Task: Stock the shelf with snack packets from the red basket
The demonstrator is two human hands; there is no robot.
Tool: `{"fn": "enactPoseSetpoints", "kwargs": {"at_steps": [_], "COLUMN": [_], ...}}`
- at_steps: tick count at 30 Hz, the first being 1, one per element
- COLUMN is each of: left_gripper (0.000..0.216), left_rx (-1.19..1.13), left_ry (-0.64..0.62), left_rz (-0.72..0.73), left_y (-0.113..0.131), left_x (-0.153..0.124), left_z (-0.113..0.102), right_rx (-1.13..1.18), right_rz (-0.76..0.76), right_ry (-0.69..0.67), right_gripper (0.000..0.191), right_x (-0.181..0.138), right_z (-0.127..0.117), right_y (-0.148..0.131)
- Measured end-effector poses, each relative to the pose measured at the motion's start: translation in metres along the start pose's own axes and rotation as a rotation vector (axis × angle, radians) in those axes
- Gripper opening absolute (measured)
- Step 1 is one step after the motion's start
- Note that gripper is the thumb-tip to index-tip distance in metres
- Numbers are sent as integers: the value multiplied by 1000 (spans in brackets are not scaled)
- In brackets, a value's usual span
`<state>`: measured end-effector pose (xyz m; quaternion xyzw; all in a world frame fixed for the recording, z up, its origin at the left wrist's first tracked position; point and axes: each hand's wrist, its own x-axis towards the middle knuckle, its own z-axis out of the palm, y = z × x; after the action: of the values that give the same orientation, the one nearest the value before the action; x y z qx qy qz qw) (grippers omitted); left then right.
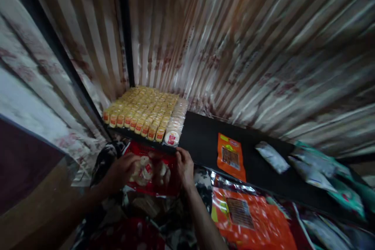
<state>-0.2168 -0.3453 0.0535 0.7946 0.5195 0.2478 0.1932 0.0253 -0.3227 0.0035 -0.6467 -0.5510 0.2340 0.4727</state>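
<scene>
A red plastic basket (172, 188) sits on my lap, holding several round, pale snack packets (145, 171) with red-and-white labels. My left hand (127, 165) reaches over the basket's left side, fingers extended toward those packets and apparently holding none. At the basket's right upper corner is my right hand (185, 167), thumb and fingers closed around its rim beside the shelf edge. Just beyond, rows of yellow snack packets (140, 113) stand on the black shelf (202, 134). A row of white round packets (172, 134) lines their right side.
An orange pouch (231, 156) lies on the shelf, with a silvery packet (272, 157) and green-and-white bags (322, 168) farther right. Larger orange packs (254, 218) are below the shelf's front edge. Striped plastic sheeting (205, 47) and a dark post (125, 27) stand behind.
</scene>
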Motion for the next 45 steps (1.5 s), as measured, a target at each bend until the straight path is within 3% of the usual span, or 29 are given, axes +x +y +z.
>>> {"fn": "enactPoseSetpoints", "kwargs": {"at_steps": [3, 5, 8, 16, 21, 26, 32, 38, 41, 45], "left_gripper": [41, 52, 57, 55, 57, 59, 58, 59, 58, 62], "left_rx": [71, 154, 245, 288, 292, 317, 333, 335, 348, 331], "left_ry": [-166, -258, -308, -196, -206, -128, -60, 29, 12, -47], "left_rz": [71, 35, -54, 17, 40, 55, 66, 186, 168, 95], "left_y": [32, 52, 63, 37, 32, 27, 27, 17, 21, 30], "left_x": [51, 82, 107, 97, 95, 98, 102, 108, 112, 110], "left_z": [48, 78, 101, 102, 111, 121, 128, 143, 142, 138], "right_rx": [-87, -141, -197, -176, -183, -98, -86, -32, 14, 2], "right_rz": [21, 40, 35, 77, 96, 130, 77, 99, 64, 152], "right_ry": [47, 62, 32, 65, 52, 50, 60, 76, 32, 67], "right_gripper": [43, 48, 41, 47, 47, 51, 43, 53, 48, 55], "right_x": [32, 48, 61, 61, 64, 69, 79, 87, 91, 104], "right_z": [8, 14, 19, 27, 31, 30, 27, 24, 23, 13], "right_y": [6, 13, 21, 17, 18, 22, 25, 33, 33, 30]}}
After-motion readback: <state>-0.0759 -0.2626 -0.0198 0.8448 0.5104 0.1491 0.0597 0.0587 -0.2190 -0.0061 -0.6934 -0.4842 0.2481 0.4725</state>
